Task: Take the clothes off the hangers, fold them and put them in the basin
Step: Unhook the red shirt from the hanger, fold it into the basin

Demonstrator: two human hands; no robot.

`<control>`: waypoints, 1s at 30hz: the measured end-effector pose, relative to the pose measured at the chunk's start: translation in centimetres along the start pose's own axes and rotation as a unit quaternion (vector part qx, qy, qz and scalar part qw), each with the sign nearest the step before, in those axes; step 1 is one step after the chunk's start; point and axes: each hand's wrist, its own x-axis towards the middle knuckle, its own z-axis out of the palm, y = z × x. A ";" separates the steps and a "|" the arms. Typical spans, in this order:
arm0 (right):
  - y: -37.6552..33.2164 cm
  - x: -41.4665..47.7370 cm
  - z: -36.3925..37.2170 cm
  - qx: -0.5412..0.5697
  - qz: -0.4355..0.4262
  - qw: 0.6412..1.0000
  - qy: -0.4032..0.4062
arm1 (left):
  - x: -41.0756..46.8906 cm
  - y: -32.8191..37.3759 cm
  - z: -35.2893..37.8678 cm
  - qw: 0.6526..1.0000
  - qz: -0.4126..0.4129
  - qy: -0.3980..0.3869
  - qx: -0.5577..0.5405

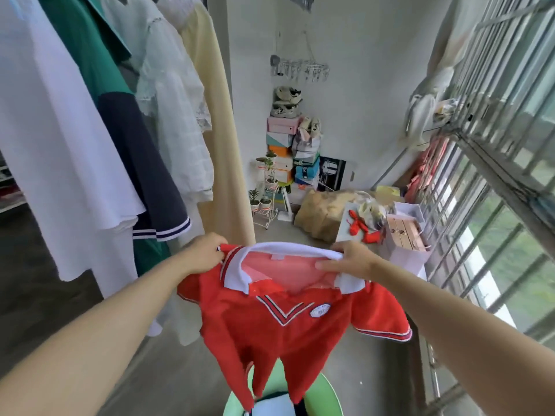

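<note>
Between hands: red white-collared polo shirt (pixel 285 331) hung limp, likely light; left hand (pixel 204 253) and right hand (pixel 351 261), spread apart, pinched shoulders, a sound hold.

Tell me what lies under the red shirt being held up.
A green basin sits below the red shirt, with a white and dark garment in it. The shirt's hanging hem covers part of the basin, so its other contents cannot be seen.

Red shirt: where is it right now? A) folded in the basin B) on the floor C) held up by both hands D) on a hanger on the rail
C: the left hand and right hand each grip the red shirt near its collar, and it hangs unfolded above the green basin.
</note>
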 end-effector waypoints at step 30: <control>3.8 -0.3 1.1 0.228 0.213 0.950 0.021 | 2.6 1.9 2.4 0.991 -0.099 0.019 0.084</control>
